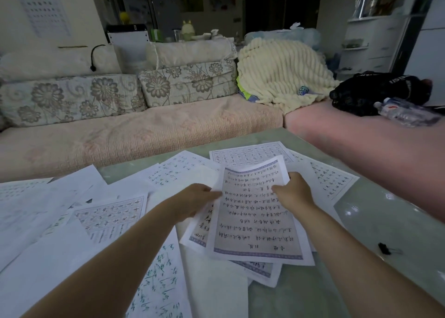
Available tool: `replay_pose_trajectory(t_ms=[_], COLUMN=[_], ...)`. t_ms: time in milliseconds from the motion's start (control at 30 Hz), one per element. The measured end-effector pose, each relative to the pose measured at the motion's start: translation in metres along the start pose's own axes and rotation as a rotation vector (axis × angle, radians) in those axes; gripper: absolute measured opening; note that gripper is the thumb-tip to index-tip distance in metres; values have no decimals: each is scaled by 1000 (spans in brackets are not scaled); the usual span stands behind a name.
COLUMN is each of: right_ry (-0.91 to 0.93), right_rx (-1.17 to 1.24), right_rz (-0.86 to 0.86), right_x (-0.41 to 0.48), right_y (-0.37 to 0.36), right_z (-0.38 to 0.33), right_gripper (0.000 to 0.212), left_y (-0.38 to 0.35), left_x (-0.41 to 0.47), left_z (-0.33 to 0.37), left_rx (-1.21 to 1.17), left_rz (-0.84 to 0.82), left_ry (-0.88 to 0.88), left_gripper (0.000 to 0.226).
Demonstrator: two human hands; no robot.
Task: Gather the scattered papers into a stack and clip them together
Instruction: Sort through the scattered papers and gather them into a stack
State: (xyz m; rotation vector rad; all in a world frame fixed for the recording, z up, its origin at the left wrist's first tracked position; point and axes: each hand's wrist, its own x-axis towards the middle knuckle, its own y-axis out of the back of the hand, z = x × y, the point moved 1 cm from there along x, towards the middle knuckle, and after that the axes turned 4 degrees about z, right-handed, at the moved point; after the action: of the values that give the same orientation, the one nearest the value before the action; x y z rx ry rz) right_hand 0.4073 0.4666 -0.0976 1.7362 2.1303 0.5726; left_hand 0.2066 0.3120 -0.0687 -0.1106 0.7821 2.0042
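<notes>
Holding the top sheet point(255, 211) with both hands, my left grip point(192, 201) is pinched on its left edge and my right grip point(292, 192) is closed over its upper right; loose papers point(108, 217) spread across the glass bench point(375, 221); a black binder clip point(384, 248) lies apart at right; beyond, a sofa point(144, 134).

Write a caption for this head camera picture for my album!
Two hands, left hand and right hand, lift a bordered handwritten paper sheet above scattered white papers.
</notes>
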Motion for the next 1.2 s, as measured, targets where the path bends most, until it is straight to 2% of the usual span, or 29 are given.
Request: replay_pose_trajectory(t_ms=[67, 133, 267, 300, 333, 400, 433, 467, 533, 667, 733, 867, 967, 1033, 1100, 1200], right_ry=[-14, -8, -61, -83, -101, -127, -114, -96, -47, 52, 100, 174, 240, 273, 284, 309], right_rx=[-20, -48, -87, -51, 14, 115, 117, 109, 73, 2, -31, -159, -253, -289, -305, -412], right_rz=[-23, -23, 35, 6, -49, -187, -236, -269, -337, -436, -457, -571, -559, -492, -403, -226], right_x=[-4, -9, -27, -33, -39, -49, -54, -59, -70, -97, -108, -125, -124, -114, -101, -74], right_y=[1, 3, 10, 11, 12, 11, 10, 8, 2, -18, -28, -49, -52, -44, -29, -4], right_z=[-1, -5, -17, -20, -23, -30, -32, -35, -41, -55, -60, -59, -54, -53, -52, -38], right_gripper=[29, 32, 79, 82, 76, 47, 33, 28, 30, 45, 40, 37, 41, 53, 63, 54], left_y=[-9, -13, -5, -2, 1, 6, 10, 13, 20, 34, 44, 65, 68, 62, 52, 26], left_x=[-9, -15, -34, -39, -45, -56, -62, -67, -80, -97, -103, -107, -107, -102, -94, -81], left_z=[3, 3, -8, -12, -16, -21, -23, -26, -28, -34, -39, -59, -69, -64, -51, -23], left_rx=[63, -14, -262, -314, -356, -400, -409, -409, -322, 26, 214, 508, 710, 658, 533, 476], left_rz=[85, 159, 214, 211, 213, 222, 224, 218, 228, 338, 402, 453, 488, 510, 498, 453], left_ry=[-87, -133, -155, -148, -141, -137, -137, -145, -187, -217, -207, -16, 80, 12, -109, -286], left_gripper=[25, 24, 20, 20, 20, 20, 20, 19, 19, 21, 19, 34, 59, 69, 66, 52])
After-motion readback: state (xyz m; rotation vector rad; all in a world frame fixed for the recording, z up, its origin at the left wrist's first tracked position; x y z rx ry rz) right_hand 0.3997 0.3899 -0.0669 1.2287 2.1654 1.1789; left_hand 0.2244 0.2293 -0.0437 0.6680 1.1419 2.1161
